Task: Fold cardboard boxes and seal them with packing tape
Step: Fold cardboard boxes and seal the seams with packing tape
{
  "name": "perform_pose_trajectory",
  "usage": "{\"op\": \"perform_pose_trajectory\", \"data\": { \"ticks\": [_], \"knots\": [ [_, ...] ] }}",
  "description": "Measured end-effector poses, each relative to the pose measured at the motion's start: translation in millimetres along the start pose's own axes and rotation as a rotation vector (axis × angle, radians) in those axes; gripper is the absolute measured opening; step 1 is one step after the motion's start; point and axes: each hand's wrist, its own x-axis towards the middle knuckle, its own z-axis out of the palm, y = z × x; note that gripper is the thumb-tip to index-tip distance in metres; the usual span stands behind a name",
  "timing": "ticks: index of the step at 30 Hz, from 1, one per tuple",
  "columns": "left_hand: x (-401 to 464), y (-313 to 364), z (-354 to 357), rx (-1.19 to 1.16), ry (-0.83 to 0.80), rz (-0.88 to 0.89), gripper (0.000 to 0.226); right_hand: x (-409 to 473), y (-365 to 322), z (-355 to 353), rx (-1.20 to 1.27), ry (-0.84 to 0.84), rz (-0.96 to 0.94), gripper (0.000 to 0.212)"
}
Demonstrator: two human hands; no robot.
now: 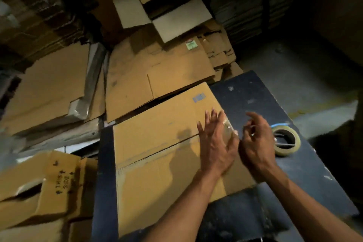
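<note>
Both forearms reached in from the bottom edge. On the dark table (255, 92) lay the box (157, 139), flat, its centre seam running across. At its right edge the left hand (216, 143) rested with fingers spread and straight, over a strip of clear tape (228, 126). Just beside it the right hand (257, 143) hung above the table, fingers loosely curled; whether it pinched anything could not be told. Near that hand sat the tape roll (286, 140). Flattened cartons (157, 72) lay stacked beyond the table.
</note>
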Motion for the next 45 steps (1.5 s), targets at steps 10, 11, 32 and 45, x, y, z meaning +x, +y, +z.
{"op": "perform_pose_trajectory", "data": {
  "ticks": [10,11,32,45],
  "knots": [
    [-105.5,-196.4,-208.9,-0.291,0.449,-0.428,0.061,-121.3,-170.0,173.2,-0.242,-0.503,-0.503,0.024],
    [-123.6,-220.0,-219.2,-0.413,0.460,-0.513,0.061,-131.9,-179.1,194.3,-0.285,-0.567,-0.530,0.025],
    [-173.2,-307.1,-197.1,-0.954,-0.103,-0.674,0.104,-125.1,-165.4,271.4,-0.906,-1.001,-0.527,0.075],
    [-100.3,-304.2,-236.2,-0.365,-0.262,-0.308,0.076,-107.0,-173.5,244.8,-0.645,-1.024,-0.538,0.063]
  ]
}}
